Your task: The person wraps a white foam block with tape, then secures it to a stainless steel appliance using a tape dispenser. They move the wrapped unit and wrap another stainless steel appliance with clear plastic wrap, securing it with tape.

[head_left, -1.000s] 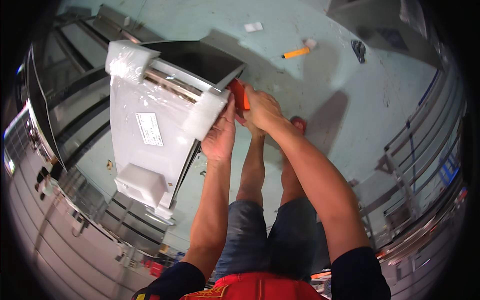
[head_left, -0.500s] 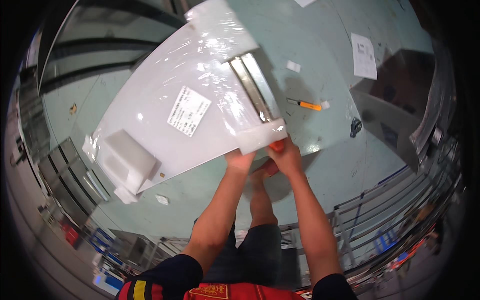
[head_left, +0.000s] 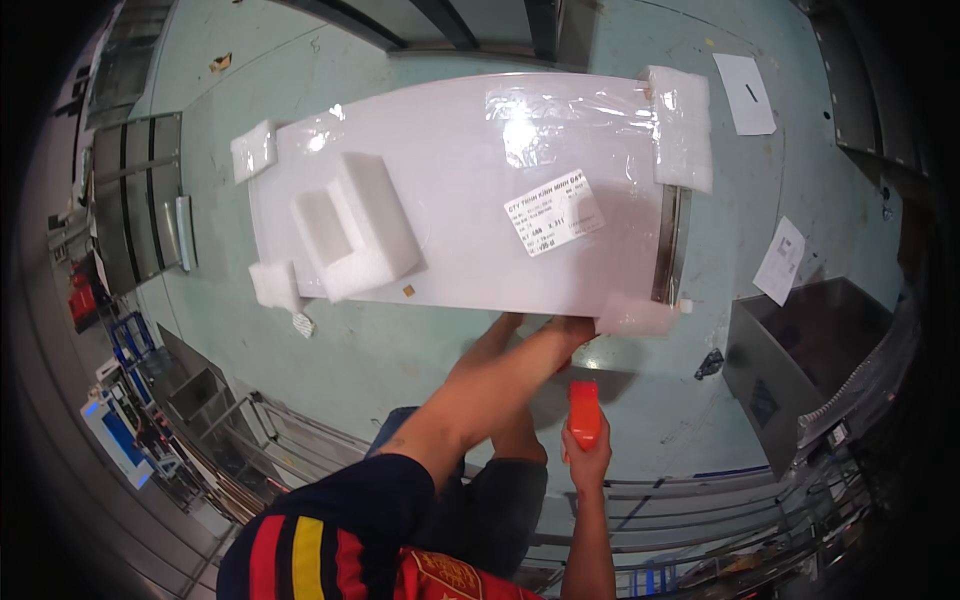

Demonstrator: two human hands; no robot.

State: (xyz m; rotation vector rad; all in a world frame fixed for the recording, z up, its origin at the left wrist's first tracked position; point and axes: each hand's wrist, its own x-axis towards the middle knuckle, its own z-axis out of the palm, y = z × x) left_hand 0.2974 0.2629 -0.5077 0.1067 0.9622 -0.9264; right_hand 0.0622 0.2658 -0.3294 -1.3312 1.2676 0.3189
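A large flat panel (head_left: 460, 262) in clear plastic film lies across the middle of the view. White foam corner pieces (head_left: 683, 130) cap its ends, and a bare metal edge (head_left: 672, 240) shows at the right end. My left hand (head_left: 576, 335) grips the panel's near edge beside the near right foam corner; part of its fingers is hidden. Below it, apart from the panel, my right hand (head_left: 588, 455) is closed around an orange-red tool (head_left: 584, 410) whose exact kind I cannot make out. A printed label (head_left: 553, 213) sits on the film.
A loose hollow foam block (head_left: 385, 240) rests on the panel's left part. Grey metal panels (head_left: 135, 195) stand left, and a metal box (head_left: 760, 370) lies right. Paper sheets (head_left: 745, 95) and a dark scrap (head_left: 709, 364) lie on the floor. Metal racks (head_left: 690, 510) run behind my legs.
The panel has swung round and now lies more level across the view, its right end farther right. My right hand has drawn back from the corner with the orange-red tool. The yellow cutter is out of sight.
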